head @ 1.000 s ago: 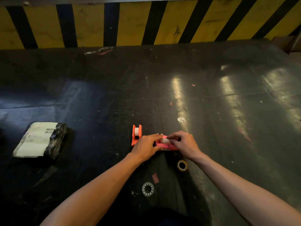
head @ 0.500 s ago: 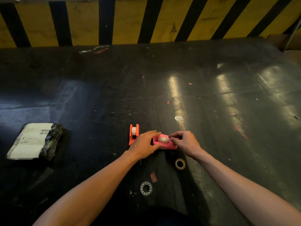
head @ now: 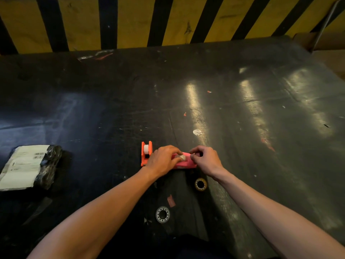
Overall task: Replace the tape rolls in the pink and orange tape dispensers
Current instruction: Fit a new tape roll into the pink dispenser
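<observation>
The pink tape dispenser (head: 184,162) lies on the black table between my hands, with a pale tape roll (head: 181,157) seated in it. My left hand (head: 162,159) grips its left end. My right hand (head: 205,159) pinches at its right end, fingers closed; what they pinch is too small to tell. The orange tape dispenser (head: 146,153) stands just left of my left hand with a white roll in it. A yellowish tape roll (head: 200,184) lies flat below my right wrist, and a white ring-shaped core (head: 162,214) lies nearer me.
A black-wrapped parcel with a white label (head: 29,166) lies at the left of the black table (head: 242,128). A yellow-and-black striped wall (head: 168,21) stands behind the table. Small scraps and a round sticker (head: 197,132) dot the surface.
Both hands stay on the pink dispenser with only small finger shifts. My right fingertips have drawn in to the dispenser's right end. The camera tilted slightly.
</observation>
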`<state>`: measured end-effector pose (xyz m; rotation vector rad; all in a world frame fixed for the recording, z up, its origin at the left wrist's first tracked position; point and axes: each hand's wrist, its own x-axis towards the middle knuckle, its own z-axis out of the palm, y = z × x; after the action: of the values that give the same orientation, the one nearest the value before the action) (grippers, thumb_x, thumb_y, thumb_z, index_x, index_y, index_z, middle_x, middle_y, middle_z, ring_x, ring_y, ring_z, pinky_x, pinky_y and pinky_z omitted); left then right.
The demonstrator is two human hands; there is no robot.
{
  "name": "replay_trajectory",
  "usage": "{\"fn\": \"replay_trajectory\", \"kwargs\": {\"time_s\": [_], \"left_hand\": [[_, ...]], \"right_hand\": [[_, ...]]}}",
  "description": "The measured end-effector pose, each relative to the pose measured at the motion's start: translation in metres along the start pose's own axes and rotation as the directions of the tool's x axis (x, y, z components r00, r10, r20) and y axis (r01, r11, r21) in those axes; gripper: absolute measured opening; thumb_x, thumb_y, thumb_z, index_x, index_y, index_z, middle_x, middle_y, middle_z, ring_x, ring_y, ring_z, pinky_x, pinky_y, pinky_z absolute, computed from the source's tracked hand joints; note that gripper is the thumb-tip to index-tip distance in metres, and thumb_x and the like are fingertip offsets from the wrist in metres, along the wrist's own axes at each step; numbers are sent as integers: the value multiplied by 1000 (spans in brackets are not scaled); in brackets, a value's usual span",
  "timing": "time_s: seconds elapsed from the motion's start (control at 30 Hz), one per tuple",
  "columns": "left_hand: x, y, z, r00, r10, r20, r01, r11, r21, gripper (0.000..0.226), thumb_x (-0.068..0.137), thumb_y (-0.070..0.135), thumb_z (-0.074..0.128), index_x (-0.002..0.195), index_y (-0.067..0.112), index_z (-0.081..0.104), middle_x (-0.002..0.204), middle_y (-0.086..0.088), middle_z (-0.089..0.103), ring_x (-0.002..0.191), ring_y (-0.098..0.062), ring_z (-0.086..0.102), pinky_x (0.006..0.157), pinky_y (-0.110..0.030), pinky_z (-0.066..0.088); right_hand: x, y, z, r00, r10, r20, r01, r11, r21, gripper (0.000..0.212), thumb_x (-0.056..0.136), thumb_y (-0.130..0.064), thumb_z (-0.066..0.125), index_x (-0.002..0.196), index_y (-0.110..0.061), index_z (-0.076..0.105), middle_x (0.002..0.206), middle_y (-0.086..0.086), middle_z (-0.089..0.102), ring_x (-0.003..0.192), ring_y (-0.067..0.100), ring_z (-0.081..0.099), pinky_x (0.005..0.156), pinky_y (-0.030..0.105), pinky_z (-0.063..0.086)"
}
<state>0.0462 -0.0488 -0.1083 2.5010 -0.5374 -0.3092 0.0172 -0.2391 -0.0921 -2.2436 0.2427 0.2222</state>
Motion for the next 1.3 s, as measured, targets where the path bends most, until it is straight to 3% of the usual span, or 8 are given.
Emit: {"fn": "replay_trajectory", "kwargs": {"time_s": [0.1, 0.33, 0.53, 0.67, 0.8, 1.03, 1.17, 1.3], "left_hand": [[-7, -2, 1, 999, 37, -15, -37, 999, -9, 35, 93, 41, 64, 124, 25, 69, 132, 0, 66, 118, -18, 63, 97, -40, 53], [-21, -6, 8, 996, 90, 2, -90, 995, 37, 41, 99, 37, 56, 139, 32, 55, 151, 3, 50, 129, -17, 56, 105, -41, 49], [-23, -3, 13, 997, 78, 22, -79, 996, 36, 49, 95, 44, 60, 142, 33, 51, 149, 1, 52, 127, -18, 59, 103, -43, 51], [-24, -1, 19, 999, 38, 29, -39, 998, 39, 58, 90, 56, 61, 144, 37, 48, 148, 0, 54, 128, -19, 57, 102, -46, 52], [-19, -2, 14, 996, 53, 67, -58, 995, 76, 58, 91, 55, 60, 145, 40, 46, 151, 2, 50, 132, -20, 54, 102, -45, 51], [-17, -9, 6, 997, 9, 73, -13, 998, 54, 53, 95, 41, 61, 146, 36, 46, 158, 3, 41, 138, -21, 47, 106, -45, 48], [-19, -9, 9, 997, -20, 69, 19, 1000, 20, 56, 95, 38, 63, 147, 28, 45, 159, 5, 38, 140, -21, 44, 110, -47, 44], [-20, -7, 10, 997, -36, 74, 34, 999, 20, 57, 96, 38, 61, 148, 27, 43, 160, 6, 35, 140, -23, 45, 109, -49, 45]], "right_hand": [[1, 1, -3, 996, 85, -11, -84, 993, 86, 12, 83, -13, 70, 93, -16, 76, 82, 0, 71, 77, 14, 65, 68, 26, 52], [6, 0, -8, 985, 169, -15, -165, 974, 157, 9, 83, -10, 72, 83, -18, 74, 72, -2, 70, 66, 9, 66, 51, 12, 44], [8, -1, -9, 987, 142, -71, -135, 987, 90, 11, 84, -12, 68, 89, -15, 77, 87, 3, 74, 85, 17, 66, 77, 30, 53], [10, 2, -12, 987, 156, -48, -150, 983, 105, 12, 86, -11, 66, 92, -12, 76, 89, 2, 71, 85, 17, 64, 75, 30, 50], [9, 8, -16, 980, 198, -4, -195, 967, 162, 9, 87, -8, 66, 92, -9, 73, 92, 10, 73, 86, 24, 68, 80, 39, 56], [4, 21, -11, 917, 366, 156, -394, 780, 487, 6, 91, 2, 61, 93, 0, 66, 80, 14, 68, 66, 20, 65, 58, 25, 54], [4, 24, -10, 888, 416, 196, -451, 703, 549, 14, 92, 3, 60, 82, -7, 65, 76, 13, 68, 63, 19, 63, 59, 26, 54], [3, 24, -8, 886, 430, 176, -452, 712, 537, 15, 91, 3, 60, 82, -8, 65, 75, 11, 67, 62, 18, 63, 55, 24, 53]]}}
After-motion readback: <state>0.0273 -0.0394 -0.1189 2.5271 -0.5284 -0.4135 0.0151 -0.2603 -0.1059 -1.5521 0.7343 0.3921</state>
